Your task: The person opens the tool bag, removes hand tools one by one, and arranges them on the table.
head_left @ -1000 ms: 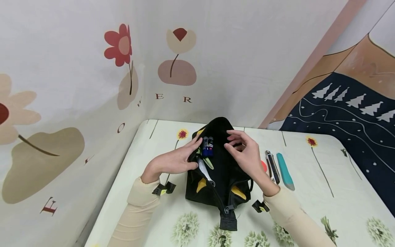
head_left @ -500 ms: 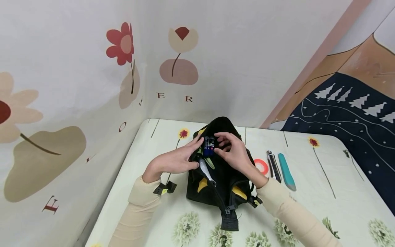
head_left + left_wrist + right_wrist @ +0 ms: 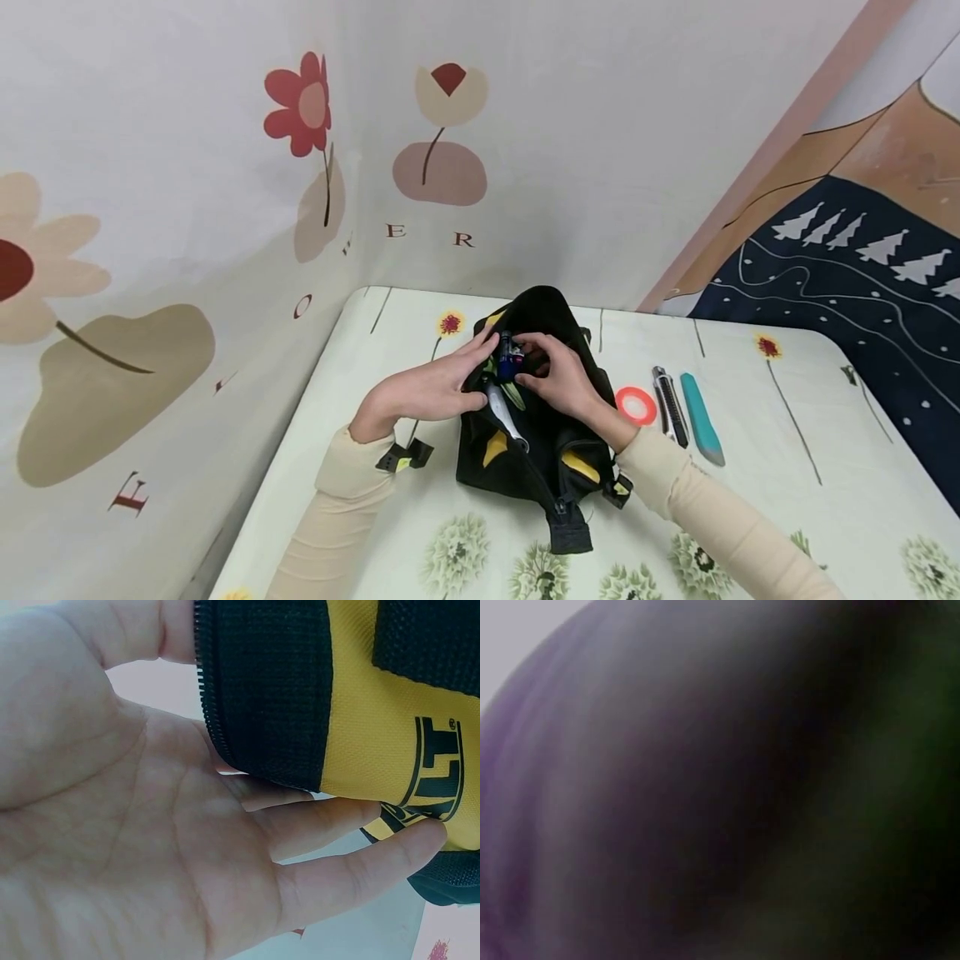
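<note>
A tool bag (image 3: 480,467), black inside and yellow outside, stands unzipped on the table. My left hand (image 3: 431,390) spreads over its left rim with fairly straight fingers; the left wrist view shows the zipped edge (image 3: 214,697) beside thumb and fingers, some fingertips hidden behind the bag. Inside the bag, the thumb and fingers of my right hand (image 3: 562,377) pinch dark blue cylinders (image 3: 510,360), partly covered. Below these lie a white tool with a hole at its end (image 3: 504,415) and a green piece (image 3: 514,396). The right wrist view is a dark blur.
Right of the bag lie an orange-red tape roll (image 3: 637,406), a snap-off cutter (image 3: 670,406) and a teal tool (image 3: 702,419). The flower-patterned table (image 3: 375,542) meets printed cloth walls (image 3: 540,200) behind and at the left.
My right hand has moved left and deeper into the bag, from its right side to the blue cylinders, which now look tilted. The tape roll has come into full view. My left hand stays on the rim.
</note>
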### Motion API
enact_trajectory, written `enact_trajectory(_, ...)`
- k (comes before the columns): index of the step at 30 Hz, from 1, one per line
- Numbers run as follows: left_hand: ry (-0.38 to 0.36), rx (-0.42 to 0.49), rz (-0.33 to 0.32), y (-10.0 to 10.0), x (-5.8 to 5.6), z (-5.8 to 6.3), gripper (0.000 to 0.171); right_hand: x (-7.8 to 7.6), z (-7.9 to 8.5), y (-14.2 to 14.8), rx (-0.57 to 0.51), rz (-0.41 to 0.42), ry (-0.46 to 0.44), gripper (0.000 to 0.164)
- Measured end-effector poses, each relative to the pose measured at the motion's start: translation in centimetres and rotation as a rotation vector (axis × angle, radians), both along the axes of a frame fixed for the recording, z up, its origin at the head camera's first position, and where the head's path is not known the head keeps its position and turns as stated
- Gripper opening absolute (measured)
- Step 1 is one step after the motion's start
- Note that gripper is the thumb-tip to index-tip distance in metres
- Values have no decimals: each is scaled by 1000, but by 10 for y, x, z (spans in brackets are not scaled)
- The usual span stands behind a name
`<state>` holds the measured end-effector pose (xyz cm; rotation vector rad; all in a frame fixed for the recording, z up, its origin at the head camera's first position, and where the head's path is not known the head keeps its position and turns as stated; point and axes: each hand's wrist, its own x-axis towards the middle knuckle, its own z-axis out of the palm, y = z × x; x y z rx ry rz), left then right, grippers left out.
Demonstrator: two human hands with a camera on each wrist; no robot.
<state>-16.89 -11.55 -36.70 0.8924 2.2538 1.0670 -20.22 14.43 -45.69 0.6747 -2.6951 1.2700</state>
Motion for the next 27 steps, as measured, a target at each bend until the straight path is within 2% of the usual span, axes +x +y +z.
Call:
enact_trajectory(11, -5, 9, -11, 1, -2, -1, 87, 3, -21, -6, 38, 13, 50, 68)
enact_trajectory(22, -5, 12, -16, -1, -4, -3, 87, 0, -24, -6, 68, 32, -90, 88)
enact_trajectory(27, -10, 6, -6, -1, -6, -3, 88, -2, -24, -5, 71, 18, -129, 89)
